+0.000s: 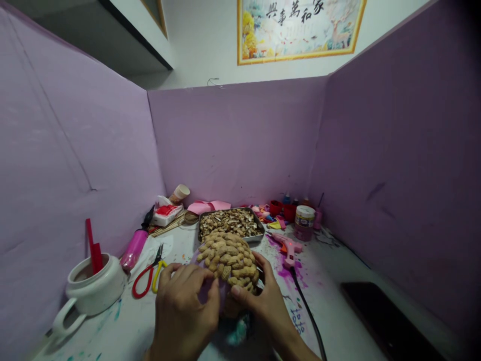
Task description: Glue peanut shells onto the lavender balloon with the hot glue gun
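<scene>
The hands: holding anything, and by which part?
A peanut-covered rounded piece: the right hand holds its lower right side; the left hand is at its left, its grip unclear.

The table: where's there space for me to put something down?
Bare tabletop shows between the black cable and the dark flat object; a paint-spotted patch lies between the white pot and the left hand. It's crowded along the back, around the metal tray and jar.

Peanut shells (pixel 229 256) rough, matt; tray (pixel 257 238) metal; pot (pixel 102 296) glossy; glue gun (pixel 288 245) plastic.
</scene>
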A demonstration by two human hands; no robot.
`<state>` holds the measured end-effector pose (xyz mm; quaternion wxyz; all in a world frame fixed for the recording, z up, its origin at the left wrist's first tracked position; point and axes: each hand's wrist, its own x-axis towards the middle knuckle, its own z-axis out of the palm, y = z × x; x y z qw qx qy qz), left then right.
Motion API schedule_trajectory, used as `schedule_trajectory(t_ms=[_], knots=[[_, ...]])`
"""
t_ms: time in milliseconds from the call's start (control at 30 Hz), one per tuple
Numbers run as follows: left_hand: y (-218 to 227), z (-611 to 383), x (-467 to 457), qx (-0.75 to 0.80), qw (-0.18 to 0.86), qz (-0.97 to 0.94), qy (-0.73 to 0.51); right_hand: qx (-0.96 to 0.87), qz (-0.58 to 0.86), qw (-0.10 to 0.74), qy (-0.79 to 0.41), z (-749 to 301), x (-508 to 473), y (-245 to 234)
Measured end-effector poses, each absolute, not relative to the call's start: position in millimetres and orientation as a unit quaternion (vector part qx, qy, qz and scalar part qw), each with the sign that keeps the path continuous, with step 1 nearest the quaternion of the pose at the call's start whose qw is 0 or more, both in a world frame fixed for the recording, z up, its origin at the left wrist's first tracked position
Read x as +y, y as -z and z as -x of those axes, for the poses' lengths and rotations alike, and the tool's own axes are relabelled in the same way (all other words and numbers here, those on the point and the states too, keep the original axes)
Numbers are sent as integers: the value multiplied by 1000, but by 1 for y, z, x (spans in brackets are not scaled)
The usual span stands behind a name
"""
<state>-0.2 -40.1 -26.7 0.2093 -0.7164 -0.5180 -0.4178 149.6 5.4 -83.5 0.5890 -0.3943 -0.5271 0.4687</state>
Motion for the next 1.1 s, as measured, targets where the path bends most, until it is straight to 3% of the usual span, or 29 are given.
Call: schedule_trajectory(t_ms=[233,500,733,1100], knots=[[13,14,-34,-446,231,801,325,-501,354,621,-488,-144,10,98],[32,16,-20,-422,273,765,403,-501,341,649,-460,-143,22,113],[24,17,-24,-429,262,782,367,-523,361,628,-450,-143,17,108],[37,38,-7,-500,57,735,453,-469,333,599,-557,-162,28,98]])
